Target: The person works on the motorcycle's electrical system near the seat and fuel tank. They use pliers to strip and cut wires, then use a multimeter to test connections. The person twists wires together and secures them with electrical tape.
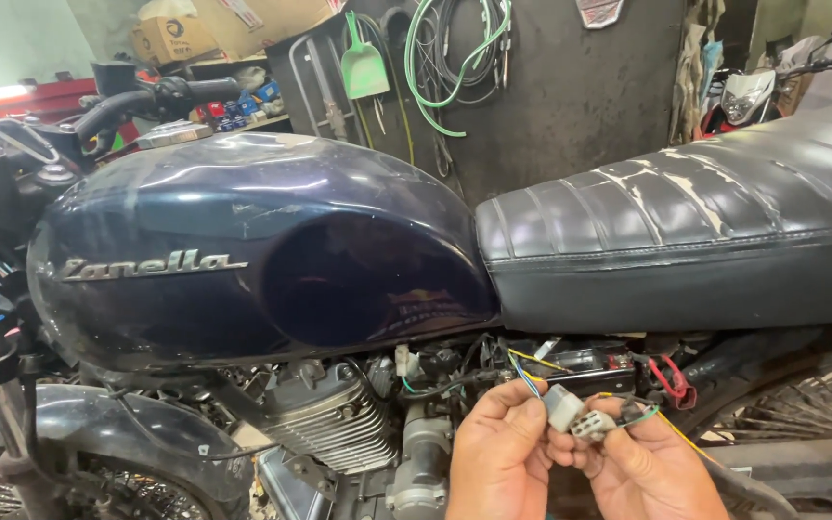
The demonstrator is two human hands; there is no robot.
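Garage, motorcycle (262, 250) | left hand (500, 457), right hand (649, 467) pinching white connector (578, 414)

Dark wall (570, 106) hung with cables (455, 58); cardboard boxes (180, 34) behind.

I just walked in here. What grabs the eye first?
The glossy dark blue fuel tank fills the left and middle, with a cracked black seat to its right. Below, the left hand and right hand pinch small white wire connectors beside the engine.

You face a dark blue motorcycle (243, 250); its cracked black seat (686, 231) sits directly behind the fuel tank (195, 221).
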